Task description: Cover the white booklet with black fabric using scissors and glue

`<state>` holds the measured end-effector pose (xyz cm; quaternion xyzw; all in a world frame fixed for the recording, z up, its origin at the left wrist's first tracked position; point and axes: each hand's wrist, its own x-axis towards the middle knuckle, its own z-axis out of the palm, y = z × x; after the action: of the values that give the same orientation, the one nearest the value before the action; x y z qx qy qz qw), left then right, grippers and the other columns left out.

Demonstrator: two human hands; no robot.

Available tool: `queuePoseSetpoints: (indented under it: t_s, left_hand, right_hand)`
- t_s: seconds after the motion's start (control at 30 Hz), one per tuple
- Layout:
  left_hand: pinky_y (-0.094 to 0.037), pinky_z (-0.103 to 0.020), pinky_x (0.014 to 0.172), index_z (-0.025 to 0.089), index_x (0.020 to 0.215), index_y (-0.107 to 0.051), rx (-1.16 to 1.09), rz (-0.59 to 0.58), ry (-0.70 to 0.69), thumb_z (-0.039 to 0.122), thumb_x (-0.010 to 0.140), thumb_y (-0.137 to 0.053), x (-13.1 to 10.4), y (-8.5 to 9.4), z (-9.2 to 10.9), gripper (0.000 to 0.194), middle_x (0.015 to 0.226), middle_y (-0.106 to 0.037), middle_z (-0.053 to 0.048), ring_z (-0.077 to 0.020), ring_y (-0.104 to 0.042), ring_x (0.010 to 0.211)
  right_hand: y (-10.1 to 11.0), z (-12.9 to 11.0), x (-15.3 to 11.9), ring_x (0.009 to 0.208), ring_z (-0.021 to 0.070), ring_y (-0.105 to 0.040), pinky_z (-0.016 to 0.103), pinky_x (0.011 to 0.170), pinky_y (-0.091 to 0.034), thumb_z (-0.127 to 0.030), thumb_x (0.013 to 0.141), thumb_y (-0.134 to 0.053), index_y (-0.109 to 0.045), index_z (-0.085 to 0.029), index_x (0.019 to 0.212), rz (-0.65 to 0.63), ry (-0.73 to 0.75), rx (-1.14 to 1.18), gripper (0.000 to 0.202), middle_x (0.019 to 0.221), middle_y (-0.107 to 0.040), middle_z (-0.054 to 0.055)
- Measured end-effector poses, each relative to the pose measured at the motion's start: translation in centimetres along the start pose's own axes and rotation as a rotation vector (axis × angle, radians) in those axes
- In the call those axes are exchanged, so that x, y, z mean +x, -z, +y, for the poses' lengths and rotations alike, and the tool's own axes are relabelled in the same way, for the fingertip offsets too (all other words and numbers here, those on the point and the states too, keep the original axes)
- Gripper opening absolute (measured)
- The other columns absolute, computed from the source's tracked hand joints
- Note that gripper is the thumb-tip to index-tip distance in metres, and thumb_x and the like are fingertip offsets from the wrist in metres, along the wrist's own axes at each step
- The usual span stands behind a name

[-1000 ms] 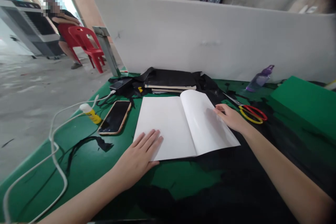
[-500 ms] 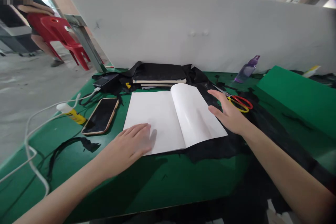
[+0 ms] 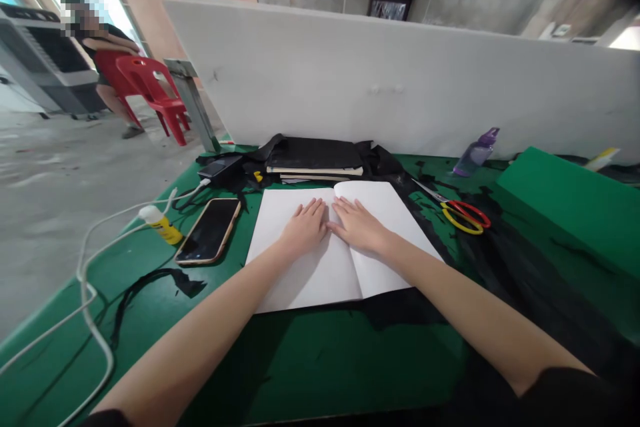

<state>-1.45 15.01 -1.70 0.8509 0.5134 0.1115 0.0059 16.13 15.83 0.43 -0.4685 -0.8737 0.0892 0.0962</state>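
A blank white book (image 3: 295, 287) lies spread on the green table, its fold running between my hands. My left hand (image 3: 306, 225) rests flat on the left page close to the fold, fingers stretched away from me. Just across the fold, my right hand (image 3: 359, 223) lies flat on the right page, its thumb nearly touching my left hand. Neither hand grips anything. Black cloth (image 3: 400, 307) shows from under the book's right side.
Left of the book are a phone (image 3: 209, 231), a glue stick (image 3: 161, 225) and a white cable (image 3: 87, 310). Scissors (image 3: 463, 215), a purple bottle (image 3: 475, 152) and a green board (image 3: 575, 203) lie to the right. Behind stand black-covered books (image 3: 315, 155) and a white panel (image 3: 350, 80). A person sits on a red chair (image 3: 155, 90).
My left hand has slid up and right to the fold. My right hand has come in from the right edge onto the page, and the curled right page is now flatter. The view has tilted up.
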Motion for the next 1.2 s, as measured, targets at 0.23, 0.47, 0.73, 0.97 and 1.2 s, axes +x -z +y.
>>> queuePoseSetpoints:
  t_s: [0.23, 0.47, 0.73, 0.97, 1.2]
  left_hand:
    - [-0.024, -0.045, 0.112, 0.013, 0.141, -0.034, 0.016, 0.050, -0.008, 0.040, 0.096, -0.025, -0.3, -1.2, -0.6, 0.054, 0.150, -0.032, -0.010, -0.0243, -0.026, 0.139]
    - [-0.023, -0.044, 0.112, 0.014, 0.141, -0.035, 0.022, 0.047, -0.016, 0.042, 0.096, -0.024, -0.3, -1.2, -0.8, 0.054, 0.149, -0.032, -0.010, -0.0239, -0.026, 0.139]
    - [-0.024, -0.045, 0.111, 0.016, 0.140, -0.037, 0.012, 0.070, -0.035, 0.041, 0.096, -0.026, -0.5, -1.2, -1.5, 0.052, 0.148, -0.035, -0.010, -0.0244, -0.027, 0.138]
    - [-0.024, -0.043, 0.112, 0.016, 0.140, -0.037, 0.029, 0.068, -0.040, 0.042, 0.096, -0.028, -0.7, -1.2, -2.1, 0.052, 0.148, -0.034, -0.009, -0.0231, -0.028, 0.138]
    - [-0.024, -0.042, 0.112, 0.016, 0.140, -0.038, 0.049, 0.060, -0.048, 0.042, 0.096, -0.027, -0.9, -1.1, -2.4, 0.052, 0.148, -0.035, -0.009, -0.0225, -0.028, 0.138]
  right_hand:
    - [-2.7, 1.2, -1.3, 0.144, 0.0234, -0.006, 0.041, 0.116, -0.012, -0.068, 0.088, -0.014, -0.009, -0.002, 0.148, -0.002, -0.103, 0.113, 0.089, 0.155, -0.006, 0.017]
    - [-3.5, 1.5, -0.9, 0.143, 0.0254, -0.013, 0.045, 0.115, -0.014, -0.066, 0.089, -0.015, -0.015, -0.004, 0.148, 0.034, -0.087, 0.117, 0.085, 0.154, -0.013, 0.018]
    - [-3.8, 0.8, -0.7, 0.143, 0.0239, -0.013, 0.043, 0.115, -0.015, -0.063, 0.090, -0.013, -0.014, -0.005, 0.148, 0.052, -0.094, 0.095, 0.083, 0.154, -0.014, 0.017]
    - [-4.1, 0.1, -0.5, 0.143, 0.0232, -0.012, 0.042, 0.115, -0.014, -0.064, 0.089, -0.012, -0.014, -0.004, 0.148, 0.068, -0.102, 0.093, 0.084, 0.154, -0.014, 0.017]
    - [-4.2, -0.2, -0.4, 0.143, 0.0235, -0.011, 0.043, 0.115, -0.014, -0.064, 0.089, -0.011, -0.014, -0.004, 0.148, 0.065, -0.108, 0.098, 0.084, 0.154, -0.013, 0.017]
